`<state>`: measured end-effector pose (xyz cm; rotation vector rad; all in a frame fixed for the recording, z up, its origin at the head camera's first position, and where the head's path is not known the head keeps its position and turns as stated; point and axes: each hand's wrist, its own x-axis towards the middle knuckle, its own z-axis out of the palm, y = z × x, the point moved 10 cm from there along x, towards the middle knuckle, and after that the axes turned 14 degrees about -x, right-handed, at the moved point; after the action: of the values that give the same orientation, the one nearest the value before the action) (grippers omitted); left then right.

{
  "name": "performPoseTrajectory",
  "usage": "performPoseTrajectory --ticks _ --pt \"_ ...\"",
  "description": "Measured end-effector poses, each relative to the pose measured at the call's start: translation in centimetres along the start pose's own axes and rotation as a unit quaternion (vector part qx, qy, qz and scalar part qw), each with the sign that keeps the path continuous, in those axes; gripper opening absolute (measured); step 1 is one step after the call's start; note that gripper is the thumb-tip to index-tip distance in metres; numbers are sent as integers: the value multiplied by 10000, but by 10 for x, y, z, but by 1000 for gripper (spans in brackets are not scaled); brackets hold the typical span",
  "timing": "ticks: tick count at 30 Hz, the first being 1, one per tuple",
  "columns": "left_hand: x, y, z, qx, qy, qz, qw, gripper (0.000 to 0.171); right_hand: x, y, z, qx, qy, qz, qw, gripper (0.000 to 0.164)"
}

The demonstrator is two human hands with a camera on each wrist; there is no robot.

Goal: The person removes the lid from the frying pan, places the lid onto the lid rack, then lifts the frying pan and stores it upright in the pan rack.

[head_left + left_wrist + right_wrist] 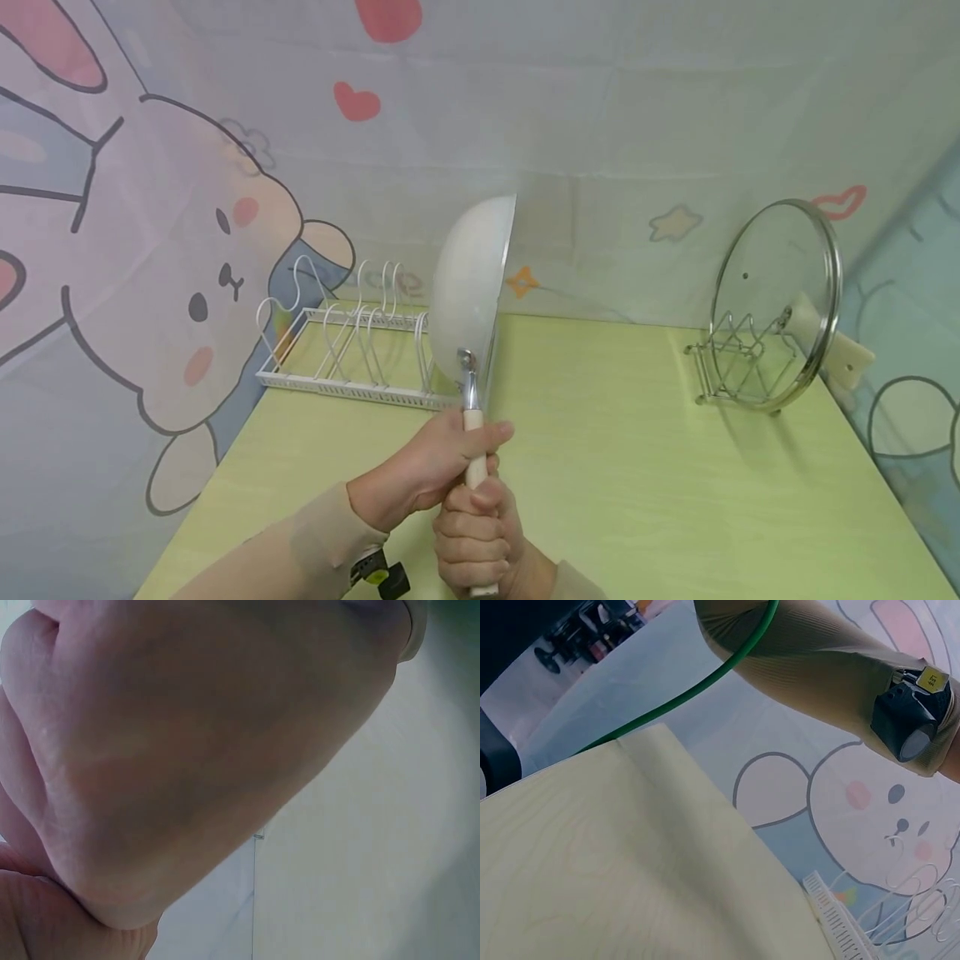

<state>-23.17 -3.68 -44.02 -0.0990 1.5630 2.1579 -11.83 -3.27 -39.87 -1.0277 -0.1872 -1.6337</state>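
A white, deep-bowled wok (471, 287) is held up on edge, its rounded underside facing left and its rim to the right. My left hand (431, 458) grips the upper part of the cream handle (474, 422), thumb across it. Just below, my right hand (480, 537) wraps its fingers round the handle's lower end. In the left wrist view the left hand (172, 757) fills much of the picture and the handle is hidden. The right wrist view shows neither the right hand nor the wok.
Behind the wok, a white wire rack (348, 388) stands at the table's back left. At the right, a glass lid (776, 292) leans upright in a small metal rack (705, 375). The pale green table (637, 475) meets a cartoon-printed cloth (585, 150) behind.
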Motion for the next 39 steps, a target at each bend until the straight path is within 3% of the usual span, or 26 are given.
performPoseTrajectory --ticks 26,39 --pt "-2 -15 -7 -57 18 -91 9999 27 -6 11 -8 -75 33 127 9999 49" --pt "2 -17 -6 -369 -269 -203 9988 23 -15 10 -20 -251 521 -42 9983 46"
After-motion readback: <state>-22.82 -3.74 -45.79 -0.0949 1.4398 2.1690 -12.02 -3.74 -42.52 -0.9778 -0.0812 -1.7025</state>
